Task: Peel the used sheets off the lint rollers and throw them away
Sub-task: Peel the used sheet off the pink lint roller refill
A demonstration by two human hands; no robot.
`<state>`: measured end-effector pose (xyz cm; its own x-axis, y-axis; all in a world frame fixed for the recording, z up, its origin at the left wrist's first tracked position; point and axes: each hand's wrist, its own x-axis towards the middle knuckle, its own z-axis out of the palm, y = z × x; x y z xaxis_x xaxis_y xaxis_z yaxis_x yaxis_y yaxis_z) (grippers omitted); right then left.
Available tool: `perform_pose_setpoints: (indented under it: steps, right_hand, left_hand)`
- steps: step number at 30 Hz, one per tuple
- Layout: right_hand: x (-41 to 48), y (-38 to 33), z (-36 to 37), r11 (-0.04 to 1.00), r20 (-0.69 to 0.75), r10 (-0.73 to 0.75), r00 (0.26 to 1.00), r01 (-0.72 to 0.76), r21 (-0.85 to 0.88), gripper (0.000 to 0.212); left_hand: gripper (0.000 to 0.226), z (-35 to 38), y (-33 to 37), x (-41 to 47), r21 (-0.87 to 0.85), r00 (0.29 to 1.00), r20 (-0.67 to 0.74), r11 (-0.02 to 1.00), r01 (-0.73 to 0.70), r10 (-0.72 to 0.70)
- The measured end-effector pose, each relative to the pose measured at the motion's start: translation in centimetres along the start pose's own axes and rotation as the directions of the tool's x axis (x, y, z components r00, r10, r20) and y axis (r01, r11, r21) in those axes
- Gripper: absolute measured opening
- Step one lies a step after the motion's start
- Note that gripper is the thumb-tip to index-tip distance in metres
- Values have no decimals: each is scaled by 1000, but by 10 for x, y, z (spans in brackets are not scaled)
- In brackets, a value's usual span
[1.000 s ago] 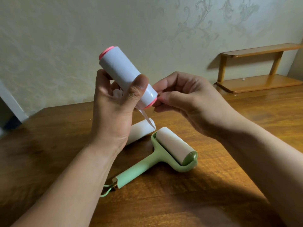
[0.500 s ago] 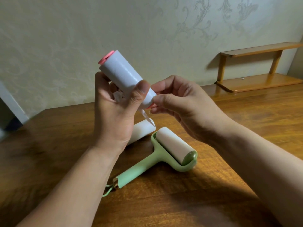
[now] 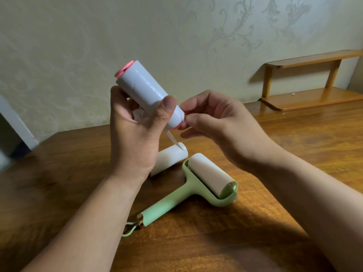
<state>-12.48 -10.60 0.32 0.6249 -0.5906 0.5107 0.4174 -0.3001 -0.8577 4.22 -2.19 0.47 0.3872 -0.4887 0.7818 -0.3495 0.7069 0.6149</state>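
Two hands work above a brown wooden counter point(image 3: 294, 146) in the single head view. The left hand point(image 3: 135, 132) is closed around a white cylindrical lint roll with pink plastic end caps point(image 3: 145, 91), held tilted in the air with one pink cap up toward the wall and the other down toward the right hand point(image 3: 220, 122). The left thumb presses across the roll's lower part; something white and crumpled shows in the left palm, but what it is cannot be told. The right hand's thumb and forefinger are pinched narrow at the roll's lower rim, where a seam in the paper shows. A thin pointed strip of loose sheet point(image 3: 173, 139) hangs from that lower end.

On the counter under the hands, toward the middle, lies a mint-green plastic handled lint roller with a white roll point(image 3: 206, 179), its handle pointing to the near edge. Just beside it, partly hidden behind the left wrist, lies a bare white refill roll point(image 3: 170, 158). A small wooden two-tier shelf point(image 3: 314, 99) stands at the far right corner.

By the look of it, the step in hand is finding and lifting the used sheet's edge. Next calls for a firm pinch, then pulling around the roll while the left hand steadies it. No bin is in view.
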Motion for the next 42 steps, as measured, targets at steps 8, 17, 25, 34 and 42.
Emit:
perform_pose_setpoints:
  steps: [8, 17, 25, 34, 42]
  right_hand:
    - [-5, 6, 2, 891, -52, -135, 989, 98, -443, 23]
    - [-8, 6, 4, 915, -86, -240, 967, 196, -352, 6]
    - [-4, 4, 5, 998, -249, -36, 968, 24, -49, 14]
    - [3, 8, -6, 973, -415, 202, 887, -228, -15, 18]
    - [5, 1, -5, 963, -334, 255, 907, -208, 168, 20]
  left_hand:
    - [63, 0, -2, -1, 32, 997, -42, 997, 68, -66]
    - [54, 6, 0, -2, -88, 963, -99, 967, 241, -249]
    - [47, 5, 2, -3, -171, 898, 15, 883, 437, -441]
    - [46, 3, -7, -10, -343, 825, 226, 750, 566, -519]
    - [50, 3, -4, -7, -438, 784, 125, 675, 594, -608]
